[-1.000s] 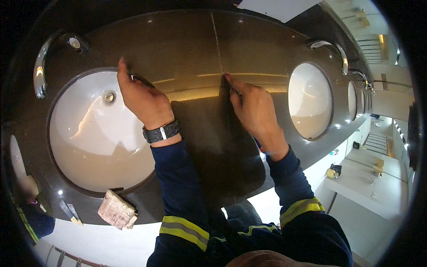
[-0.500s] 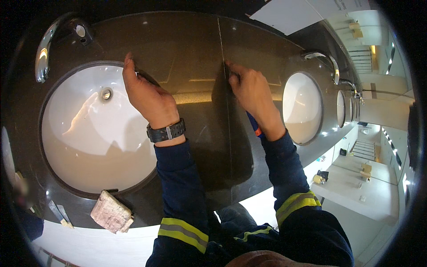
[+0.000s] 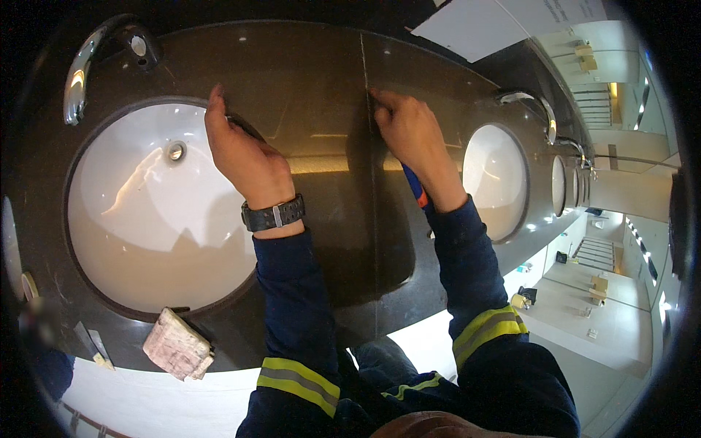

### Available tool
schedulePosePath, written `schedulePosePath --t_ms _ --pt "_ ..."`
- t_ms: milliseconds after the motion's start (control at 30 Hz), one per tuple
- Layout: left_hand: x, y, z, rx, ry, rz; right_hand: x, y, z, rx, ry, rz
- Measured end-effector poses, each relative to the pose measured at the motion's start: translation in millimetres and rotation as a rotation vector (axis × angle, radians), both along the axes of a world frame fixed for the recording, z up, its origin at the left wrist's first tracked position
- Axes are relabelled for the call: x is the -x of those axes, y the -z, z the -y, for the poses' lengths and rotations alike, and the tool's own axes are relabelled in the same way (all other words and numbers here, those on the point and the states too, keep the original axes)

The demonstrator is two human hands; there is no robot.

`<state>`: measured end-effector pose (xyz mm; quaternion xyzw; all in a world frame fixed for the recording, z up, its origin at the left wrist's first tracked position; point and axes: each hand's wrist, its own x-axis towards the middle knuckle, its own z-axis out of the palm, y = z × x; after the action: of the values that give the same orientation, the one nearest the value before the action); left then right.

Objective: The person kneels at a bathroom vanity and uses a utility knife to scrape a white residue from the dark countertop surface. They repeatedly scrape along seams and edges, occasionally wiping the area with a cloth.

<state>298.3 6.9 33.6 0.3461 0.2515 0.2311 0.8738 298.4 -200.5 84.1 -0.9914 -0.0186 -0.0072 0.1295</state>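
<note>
A dark, glossy countertop (image 3: 321, 95) has a thin pale seam (image 3: 365, 66) running from its far edge toward me. My right hand (image 3: 410, 131) is closed around a tool with a blue and orange handle (image 3: 414, 184). Its index finger reaches forward to the seam, and the tool's working end is hidden by the hand. My left hand (image 3: 248, 157), with a black watch (image 3: 273, 214) at the wrist, is beside the right rim of the near white sink (image 3: 139, 241). Its thumb stretches away from me; the other fingers are partly hidden, with nothing visible in them.
A folded, stained cloth (image 3: 177, 343) lies at the counter's front edge, right of a thin flat blade-like tool (image 3: 95, 345). Chrome faucets (image 3: 77, 80) stand behind the sinks. More sinks (image 3: 495, 182) line the right. A white printed board (image 3: 504, 25) lies at the far side.
My right hand has moved slightly farther from me along the seam. My left hand stays in nearly the same place. The whole view has shifted a little.
</note>
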Motion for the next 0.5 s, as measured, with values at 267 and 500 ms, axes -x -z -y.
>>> schedulePosePath --t_ms 267,500 --pt "1 6 0 -0.092 0.001 0.023 -4 6 -3 -0.027 -0.018 0.065" --pt "1 -4 1 0.114 0.009 0.045 -47 19 4 0.018 -0.018 0.120"
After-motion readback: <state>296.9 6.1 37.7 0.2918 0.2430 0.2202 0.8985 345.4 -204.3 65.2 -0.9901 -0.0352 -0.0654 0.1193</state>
